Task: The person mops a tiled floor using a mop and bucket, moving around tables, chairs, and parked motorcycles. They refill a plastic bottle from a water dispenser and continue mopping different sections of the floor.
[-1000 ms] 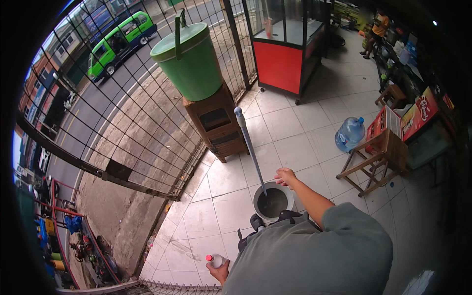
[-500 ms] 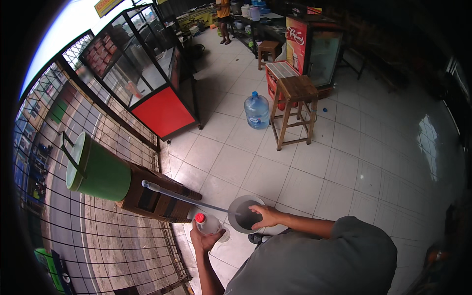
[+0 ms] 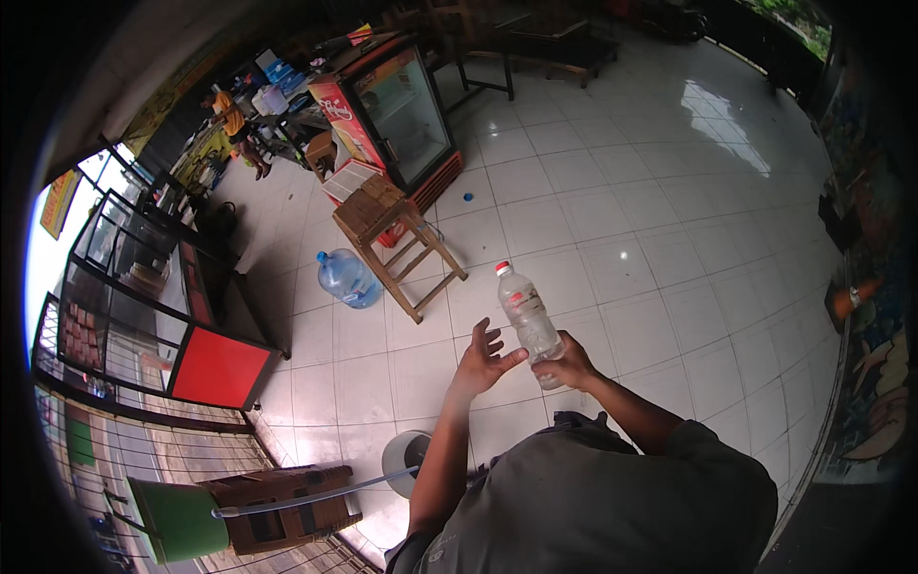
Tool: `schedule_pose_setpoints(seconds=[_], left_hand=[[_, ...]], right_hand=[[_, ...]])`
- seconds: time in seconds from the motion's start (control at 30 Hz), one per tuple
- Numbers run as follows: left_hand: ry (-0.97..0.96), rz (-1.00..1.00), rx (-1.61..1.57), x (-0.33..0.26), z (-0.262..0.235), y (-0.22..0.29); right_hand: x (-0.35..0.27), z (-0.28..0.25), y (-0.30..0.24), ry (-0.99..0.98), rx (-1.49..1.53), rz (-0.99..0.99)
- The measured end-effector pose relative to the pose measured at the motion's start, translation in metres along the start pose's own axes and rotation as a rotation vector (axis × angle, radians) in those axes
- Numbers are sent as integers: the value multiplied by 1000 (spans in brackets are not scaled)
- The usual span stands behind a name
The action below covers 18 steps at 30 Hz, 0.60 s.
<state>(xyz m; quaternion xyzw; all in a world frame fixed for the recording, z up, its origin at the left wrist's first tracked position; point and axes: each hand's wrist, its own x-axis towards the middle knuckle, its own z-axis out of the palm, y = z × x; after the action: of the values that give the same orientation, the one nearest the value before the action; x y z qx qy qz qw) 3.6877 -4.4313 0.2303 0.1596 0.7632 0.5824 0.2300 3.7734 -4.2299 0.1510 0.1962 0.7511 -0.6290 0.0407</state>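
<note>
A clear plastic bottle [image 3: 523, 308] with a red cap and a label stands tilted in front of me. Its lower part is gripped by my right hand [image 3: 568, 363], with the thumb across the front. Just left of it my left hand [image 3: 483, 362] has its fingers spread and holds nothing, the thumb tip close to the bottle's side. Below my left hand, partly behind my left forearm, sits a grey bucket [image 3: 395, 453]. A long pale bluish pole [image 3: 306, 497] slants out of it toward the left; its lower end is hidden.
A green bucket [image 3: 177, 521] stands by a brown crate-like stand [image 3: 277, 512] at the wire fence. Ahead are a wooden stool [image 3: 375, 206], a blue water jug [image 3: 349, 279] and a drinks fridge [image 3: 406, 100]. A glass-sided red cart [image 3: 220, 366] is at left. A person [image 3: 229, 115] stands far off.
The bottle has passed from my left hand to my right and moved up and rightward. My right hand has left the grey bucket. The view has turned right.
</note>
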Motion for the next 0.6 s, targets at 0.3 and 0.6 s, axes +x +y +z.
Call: schedule_pose_setpoints(seconds=[0.3,0.6], left_hand=[[124,-463,353,49,-10,-187],[44,-464,-104,290,33,-118]], right_hand=[[104,-290,22,591,400,320],[305,-352,-41,478,190,270]])
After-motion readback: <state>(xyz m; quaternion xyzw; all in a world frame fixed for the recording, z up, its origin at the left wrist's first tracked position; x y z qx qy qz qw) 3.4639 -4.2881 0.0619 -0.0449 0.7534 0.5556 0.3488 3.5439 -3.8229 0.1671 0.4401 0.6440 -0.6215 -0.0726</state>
